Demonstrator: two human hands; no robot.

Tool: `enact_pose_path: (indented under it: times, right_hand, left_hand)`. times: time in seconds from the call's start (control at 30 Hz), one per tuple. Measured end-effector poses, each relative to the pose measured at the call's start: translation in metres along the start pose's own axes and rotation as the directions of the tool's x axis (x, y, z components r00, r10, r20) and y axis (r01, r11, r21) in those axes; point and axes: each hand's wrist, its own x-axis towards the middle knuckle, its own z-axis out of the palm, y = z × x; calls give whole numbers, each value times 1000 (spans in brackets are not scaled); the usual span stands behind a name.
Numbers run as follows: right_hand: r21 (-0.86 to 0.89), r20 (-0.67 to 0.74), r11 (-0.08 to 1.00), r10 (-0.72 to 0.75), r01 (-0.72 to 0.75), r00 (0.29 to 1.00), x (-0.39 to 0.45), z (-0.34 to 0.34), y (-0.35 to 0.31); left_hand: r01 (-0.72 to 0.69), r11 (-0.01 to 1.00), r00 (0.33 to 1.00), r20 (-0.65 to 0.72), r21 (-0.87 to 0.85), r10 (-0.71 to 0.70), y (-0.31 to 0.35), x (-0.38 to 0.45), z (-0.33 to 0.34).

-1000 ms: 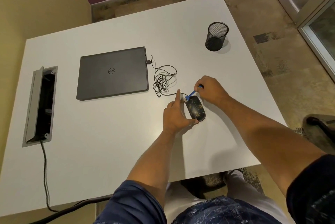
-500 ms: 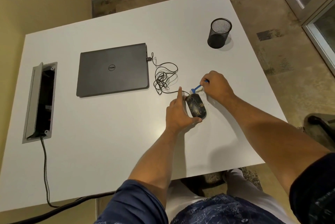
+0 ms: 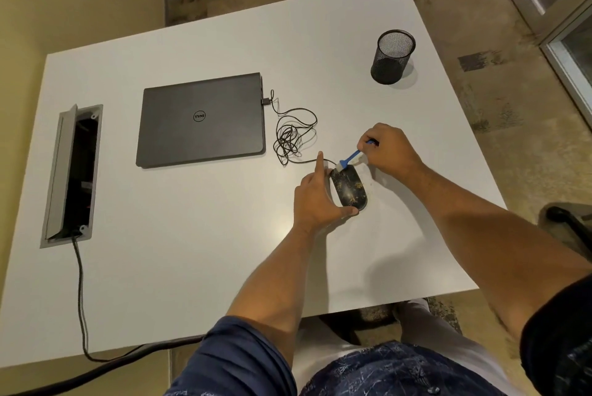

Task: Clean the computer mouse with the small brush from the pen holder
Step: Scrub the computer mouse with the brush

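Blue brush (image 3: 349, 158) clenched in right hand (image 3: 389, 149), still at mouse (image 3: 349, 188) front; left hand (image 3: 315, 200) keeps gripping mouse.

Left hand (image 3: 315, 200): palm down, index finger extended forward, thumb curled across the near end of the mouse (image 3: 349, 187), gripping it.
Right hand (image 3: 389, 147): fingers closed on the brush (image 3: 350, 159) handle, knuckles up.
Arms: both bare forearms extended forward, dark sleeves at the upper arms.
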Motion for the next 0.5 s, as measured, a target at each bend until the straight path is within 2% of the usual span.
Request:
enact_pose_path:
  times: [0.13,0.23,0.33,0.5]
  right_hand:
    - [-92,90,994,-43,51,995,4,-3,0]
    - [-124,8,991,-42,42,999,5,3,-6]
    - [-43,-70,999,-18,15,997,0,2,-6]
    - [-86,48,994,-57,61,997,-6,0,-6]
  left_hand:
    - [2,1000,1000,1,-1,-2,0,0,-1]
    - [-1,1000,1000,-5,4,1,0,-1,-1]
    - [1,1000,1000,-3,6,-1,0,-1,-1]
    - [-4,1000,1000,-6,13,4,2,-3,-2]
